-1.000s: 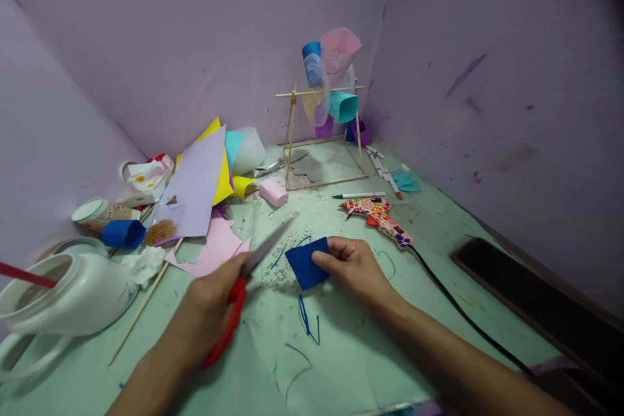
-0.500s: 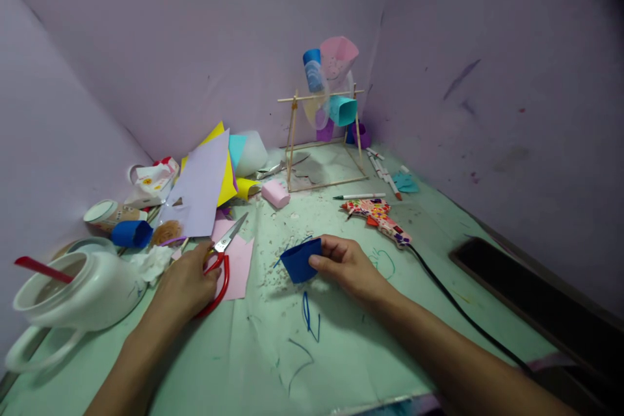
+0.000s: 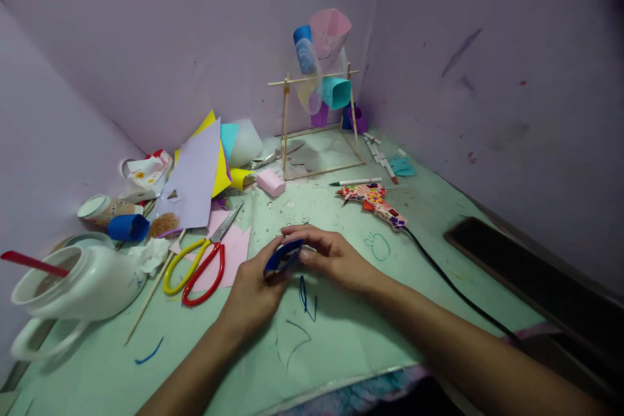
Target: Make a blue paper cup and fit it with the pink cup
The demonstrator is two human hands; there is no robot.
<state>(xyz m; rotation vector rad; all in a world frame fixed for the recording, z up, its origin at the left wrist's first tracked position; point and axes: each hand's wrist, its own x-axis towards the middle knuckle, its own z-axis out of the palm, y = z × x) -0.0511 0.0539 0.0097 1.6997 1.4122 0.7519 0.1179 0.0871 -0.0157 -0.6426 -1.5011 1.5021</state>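
Note:
A small dark blue paper cup [image 3: 285, 256] is held between both hands over the middle of the table, its opening turned towards me. My left hand [image 3: 258, 286] grips its left side. Fingers of my right hand [image 3: 331, 257] close round the right and far sides. To the left, scissors [image 3: 214, 247] with one yellow and one red handle lie on pink paper [image 3: 238, 253], touched by neither hand. Behind stands a stick frame [image 3: 285, 123] bearing a clear wheel with pink, blue, turquoise and purple paper cups.
A patterned glue gun [image 3: 375, 201] with a black cord lies at right, near markers [image 3: 380, 156] and a dark phone-like slab [image 3: 487, 253]. At left are a white jug [image 3: 97, 286], a thin stick [image 3: 153, 292], a blue paper roll [image 3: 128, 227] and coloured sheets [image 3: 192, 175].
My left hand has let go of the scissors and moved right to the blue cup. My right hand still holds the cup, now tilted. The view has shifted slightly.

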